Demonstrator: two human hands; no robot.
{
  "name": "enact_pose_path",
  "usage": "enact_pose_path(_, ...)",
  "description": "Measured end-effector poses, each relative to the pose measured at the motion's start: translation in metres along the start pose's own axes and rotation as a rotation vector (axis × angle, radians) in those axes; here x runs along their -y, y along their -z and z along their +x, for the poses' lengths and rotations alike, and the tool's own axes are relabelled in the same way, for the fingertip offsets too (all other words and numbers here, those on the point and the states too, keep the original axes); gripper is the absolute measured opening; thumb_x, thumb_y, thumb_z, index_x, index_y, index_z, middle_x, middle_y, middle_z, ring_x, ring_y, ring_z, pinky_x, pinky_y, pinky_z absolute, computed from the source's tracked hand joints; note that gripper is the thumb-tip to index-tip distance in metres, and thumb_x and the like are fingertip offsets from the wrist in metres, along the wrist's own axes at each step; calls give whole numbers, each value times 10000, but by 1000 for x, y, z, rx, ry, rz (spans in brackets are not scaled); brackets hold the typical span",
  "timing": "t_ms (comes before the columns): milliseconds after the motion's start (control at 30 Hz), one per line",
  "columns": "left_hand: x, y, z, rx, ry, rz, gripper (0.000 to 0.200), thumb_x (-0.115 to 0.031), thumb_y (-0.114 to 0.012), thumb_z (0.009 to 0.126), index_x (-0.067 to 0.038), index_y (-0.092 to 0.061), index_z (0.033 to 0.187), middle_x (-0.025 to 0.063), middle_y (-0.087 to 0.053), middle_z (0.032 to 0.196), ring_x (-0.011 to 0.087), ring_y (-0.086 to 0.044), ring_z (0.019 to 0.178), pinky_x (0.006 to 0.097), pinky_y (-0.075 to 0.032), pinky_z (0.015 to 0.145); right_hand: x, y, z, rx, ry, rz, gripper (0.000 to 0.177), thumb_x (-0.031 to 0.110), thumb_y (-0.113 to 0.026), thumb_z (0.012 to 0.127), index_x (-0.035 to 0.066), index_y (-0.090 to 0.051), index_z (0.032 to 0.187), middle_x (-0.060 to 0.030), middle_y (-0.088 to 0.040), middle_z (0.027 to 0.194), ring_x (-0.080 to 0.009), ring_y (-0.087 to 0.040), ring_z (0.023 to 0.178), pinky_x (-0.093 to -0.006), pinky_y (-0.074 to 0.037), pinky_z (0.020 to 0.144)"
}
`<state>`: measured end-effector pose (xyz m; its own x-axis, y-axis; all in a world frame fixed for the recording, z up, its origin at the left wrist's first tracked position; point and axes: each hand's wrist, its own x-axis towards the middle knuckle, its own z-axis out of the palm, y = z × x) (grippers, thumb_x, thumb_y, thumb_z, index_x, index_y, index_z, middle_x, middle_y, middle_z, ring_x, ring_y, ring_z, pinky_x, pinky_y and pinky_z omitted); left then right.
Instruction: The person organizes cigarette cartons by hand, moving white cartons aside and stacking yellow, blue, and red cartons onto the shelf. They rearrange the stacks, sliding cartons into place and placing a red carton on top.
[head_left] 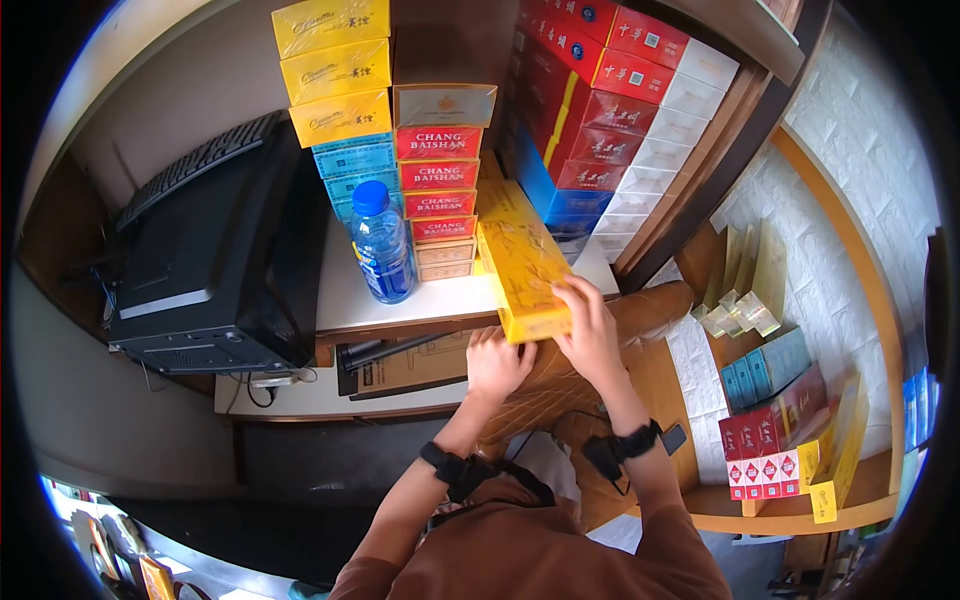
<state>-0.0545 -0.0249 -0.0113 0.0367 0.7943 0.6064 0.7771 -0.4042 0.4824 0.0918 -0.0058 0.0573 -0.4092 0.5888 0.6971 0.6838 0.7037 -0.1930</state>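
Observation:
A long yellow cigarette carton (527, 268) lies tilted over the front edge of the white shelf, its near end toward me. My right hand (587, 330) grips its right side near that end, fingers over the top edge. Just below the near end is my left hand (502, 361), closed with the fingers curled against the carton's underside and partly hidden. Another yellow carton (505, 203) shows behind the held one. To its left stands a stack of red CHANG BAISHAN cartons (438, 175); to its right rises a stack of red cartons (602, 140).
A blue-capped bottle (384, 250) stands on the white shelf (340, 309) near its front edge. Left of it is a black computer case (210, 260) with a keyboard (195, 165) on top. A curved wooden shelf (680, 508) at right bears several more cartons (765, 370).

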Motion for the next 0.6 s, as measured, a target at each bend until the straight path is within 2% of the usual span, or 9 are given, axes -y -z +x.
enact_pose_path(67, -1, -2, 2, -59, 32, -2, 154, -208, -591, 759, -56, -620, 758, 124, -610, 649, 283, -593, 592, 379, -463, 621, -11, -24, 6, 95, -95, 17, 584, 17, -674, 668, 86, -438, 1198, -143, -422, 1215, -360, -472, 1104, -424, -432, 906)
enact_pose_path(233, -3, 0, 3, -51, 27, 14, 152, -206, -558, 774, -66, -600, 735, 103, -603, 637, 267, -597, 595, 373, -464, 619, -25, -42, 15, 163, -159, 165, 495, 105, -692, 745, 81, -439, 1169, -172, -392, 1221, -343, -478, 1070, -396, -445, 862)
enact_pose_path(300, -3, -1, 4, -48, 34, 16, 152, -206, -557, 775, -66, -597, 730, 102, -603, 637, 267, -596, 590, 375, -464, 619, -20, -31, 13, 5, -106, 132, 381, 72, -668, 763, 68, -488, 1098, -165, -454, 1144, -319, -512, 997, -363, -455, 812)
enact_pose_path(333, -3, 0, 4, -43, 36, 9, 140, -196, -564, 775, -65, -604, 744, 106, -607, 642, 273, -597, 595, 379, -464, 614, -20, -29, 11, -12, -132, 240, 232, 52, -638, 783, 35, -542, 994, -144, -538, 979, -297, -551, 890, -340, -460, 763)
enact_pose_path(367, -3, 1, 4, -36, 38, 2, 129, -185, -571, 776, -63, -610, 757, 111, -611, 647, 278, -598, 600, 382, -464, 609, -19, -28, 11, -12, -133, 241, 232, 52, -638, 783, 35, -542, 994, -144, -538, 979, -297, -551, 890, -340, -460, 763)
enact_pose_path(433, -4, 1, 5, -23, 37, 17, 128, -184, -570, 775, -63, -608, 752, 109, -608, 641, 277, -598, 599, 381, -464, 607, -16, -24, 14, 390, -253, 521, 145, 55, -624, 791, 7, -562, 912, -125, -569, 846, -285, -573, 811, -335, -465, 735)
enact_pose_path(467, -4, 2, 5, -12, 36, 31, 128, -182, -570, 774, -63, -606, 747, 106, -605, 635, 276, -597, 598, 381, -464, 605, -13, -27, 18, 389, -211, 494, 123, 83, -596, 802, -23, -556, 851, -154, -574, 816, -314, -570, 784, -371, -463, 731)
enact_pose_path(567, -3, -1, 4, -60, 15, 16, 125, -177, -572, 772, -60, -607, 747, 103, -607, 635, 274, -599, 599, 379, -465, 608, -29, -53, 26, 217, -79, 399, 124, 80, -580, 809, -18, -566, 883, -154, -588, 843, -326, -577, 809, -393, -462, 742)
enact_pose_path(600, -3, -1, 4, -61, 11, 18, 125, -177, -572, 772, -60, -607, 747, 103, -607, 635, 274, -599, 599, 379, -465, 608, -34, -57, 30, 314, -171, 410, 208, 88, -581, 806, -15, -543, 983, -174, -576, 964, -340, -558, 926, -407, -444, 814)
